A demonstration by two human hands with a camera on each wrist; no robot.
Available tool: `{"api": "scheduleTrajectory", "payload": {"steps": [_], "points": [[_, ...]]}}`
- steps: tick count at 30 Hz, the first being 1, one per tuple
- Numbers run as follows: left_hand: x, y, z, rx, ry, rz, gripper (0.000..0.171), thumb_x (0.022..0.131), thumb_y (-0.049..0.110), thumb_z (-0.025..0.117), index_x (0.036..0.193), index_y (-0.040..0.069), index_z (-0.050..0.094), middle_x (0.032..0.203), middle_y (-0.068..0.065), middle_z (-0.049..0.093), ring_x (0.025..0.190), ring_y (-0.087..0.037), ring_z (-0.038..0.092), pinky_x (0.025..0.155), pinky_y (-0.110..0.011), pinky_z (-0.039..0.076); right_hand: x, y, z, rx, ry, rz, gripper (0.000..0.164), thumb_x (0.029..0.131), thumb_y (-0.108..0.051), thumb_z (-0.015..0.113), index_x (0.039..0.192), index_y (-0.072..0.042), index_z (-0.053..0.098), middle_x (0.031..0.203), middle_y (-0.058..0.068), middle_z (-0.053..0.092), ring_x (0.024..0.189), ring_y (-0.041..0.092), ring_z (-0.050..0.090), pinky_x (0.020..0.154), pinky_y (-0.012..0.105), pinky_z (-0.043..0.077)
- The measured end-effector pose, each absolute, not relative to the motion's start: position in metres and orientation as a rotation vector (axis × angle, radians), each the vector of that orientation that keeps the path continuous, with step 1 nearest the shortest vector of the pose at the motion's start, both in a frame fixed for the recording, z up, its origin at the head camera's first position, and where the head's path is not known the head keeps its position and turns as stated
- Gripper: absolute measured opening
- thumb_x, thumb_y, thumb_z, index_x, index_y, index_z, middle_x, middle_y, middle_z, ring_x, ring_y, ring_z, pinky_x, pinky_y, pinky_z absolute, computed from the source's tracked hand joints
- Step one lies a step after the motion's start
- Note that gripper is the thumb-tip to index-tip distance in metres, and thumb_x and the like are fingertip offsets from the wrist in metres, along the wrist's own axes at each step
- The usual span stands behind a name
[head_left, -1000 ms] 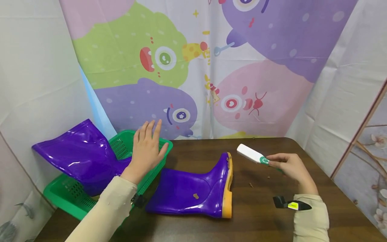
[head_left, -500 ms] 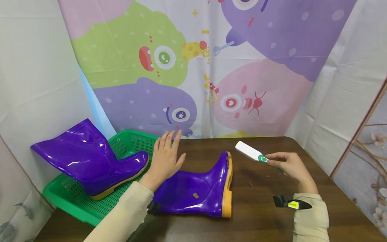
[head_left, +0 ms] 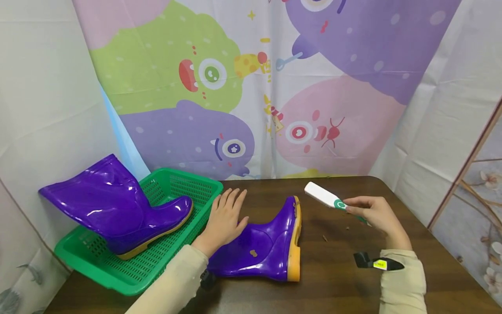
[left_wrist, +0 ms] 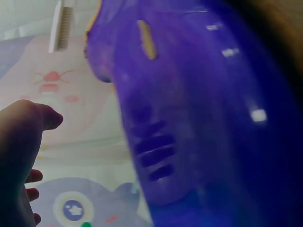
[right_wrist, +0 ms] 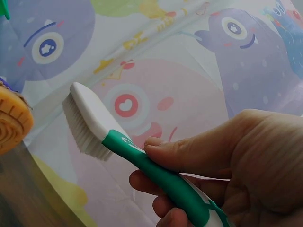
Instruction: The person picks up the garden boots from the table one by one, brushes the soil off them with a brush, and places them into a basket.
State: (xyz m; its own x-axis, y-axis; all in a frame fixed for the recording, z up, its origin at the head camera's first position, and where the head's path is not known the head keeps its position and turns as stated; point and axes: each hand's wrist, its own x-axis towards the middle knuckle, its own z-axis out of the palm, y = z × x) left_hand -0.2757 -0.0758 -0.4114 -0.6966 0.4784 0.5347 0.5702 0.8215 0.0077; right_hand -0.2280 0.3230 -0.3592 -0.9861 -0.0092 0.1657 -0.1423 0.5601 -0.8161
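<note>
A purple rubber boot (head_left: 270, 250) with a yellow sole lies on its side on the brown table, a tan dirt spot on its shaft. My left hand (head_left: 225, 220) is held over the boot's shaft with its fingers straight; in the left wrist view its fingers stand apart from the purple surface (left_wrist: 189, 118). To the right, my right hand (head_left: 378, 218) grips the green handle of a white-headed scrub brush (head_left: 323, 195). The bristles (right_wrist: 85, 125) face down and left in the right wrist view, and the thumb lies along the handle.
On the left a green plastic basket (head_left: 208, 192) holds a second purple boot (head_left: 129, 209), its shaft leaning over the basket's rim. Small brown crumbs (head_left: 324, 238) lie on the table (head_left: 337, 279) right of the near boot. A cartoon-print curtain (head_left: 266, 87) hangs behind.
My left hand has moved right and down from over the basket to over the lying boot's shaft. The right hand with the brush stays nearly still.
</note>
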Motion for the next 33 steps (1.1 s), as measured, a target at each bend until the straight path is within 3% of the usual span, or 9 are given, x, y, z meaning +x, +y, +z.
{"api": "scheduleTrajectory", "payload": {"steps": [7, 20, 27, 33], "points": [[-0.278, -0.076, -0.434, -0.760, -2.625, -0.110, 0.067, 0.092, 0.036, 0.068, 0.147, 0.006, 0.043, 0.144, -0.021, 0.045, 0.136, -0.040, 0.037, 0.110, -0.057, 0.030, -0.229, 0.323, -0.361, 0.120, -2.639, 1.432, 0.036, 0.092, -0.013, 0.072, 0.119, 0.010, 0.066, 0.082, -0.001, 0.067, 0.059, 0.008, 0.048, 0.051, 0.025, 0.043], [-0.283, -0.087, -0.465, -0.839, -2.823, -0.224, 0.049, 0.103, 0.039, 0.049, 0.139, 0.006, 0.054, 0.139, -0.018, 0.053, 0.137, -0.041, 0.037, 0.110, -0.061, 0.026, -0.227, 0.321, -0.359, 0.123, -2.638, 1.424, 0.036, 0.091, -0.014, 0.073, 0.118, 0.010, 0.067, 0.079, -0.003, 0.066, 0.058, 0.008, 0.047, 0.050, 0.024, 0.041], [-0.285, -0.087, -0.464, -0.857, -2.846, -0.227, 0.047, 0.103, 0.040, 0.049, 0.132, 0.003, 0.058, 0.131, -0.018, 0.058, 0.133, -0.039, 0.042, 0.110, -0.060, 0.028, -0.227, 0.321, -0.359, 0.148, -2.637, 1.413, 0.036, 0.092, -0.013, 0.072, 0.119, 0.010, 0.067, 0.081, -0.002, 0.067, 0.058, 0.008, 0.047, 0.051, 0.025, 0.042], [-0.288, -0.093, -0.464, -0.761, -2.864, -0.221, 0.055, 0.099, 0.051, 0.052, 0.123, 0.003, 0.061, 0.123, -0.017, 0.060, 0.126, -0.039, 0.045, 0.105, -0.058, 0.032, -0.227, 0.320, -0.358, 0.147, -2.649, 1.398, 0.036, 0.092, -0.014, 0.072, 0.120, 0.009, 0.067, 0.089, 0.003, 0.070, 0.063, 0.009, 0.051, 0.054, 0.025, 0.044]]}}
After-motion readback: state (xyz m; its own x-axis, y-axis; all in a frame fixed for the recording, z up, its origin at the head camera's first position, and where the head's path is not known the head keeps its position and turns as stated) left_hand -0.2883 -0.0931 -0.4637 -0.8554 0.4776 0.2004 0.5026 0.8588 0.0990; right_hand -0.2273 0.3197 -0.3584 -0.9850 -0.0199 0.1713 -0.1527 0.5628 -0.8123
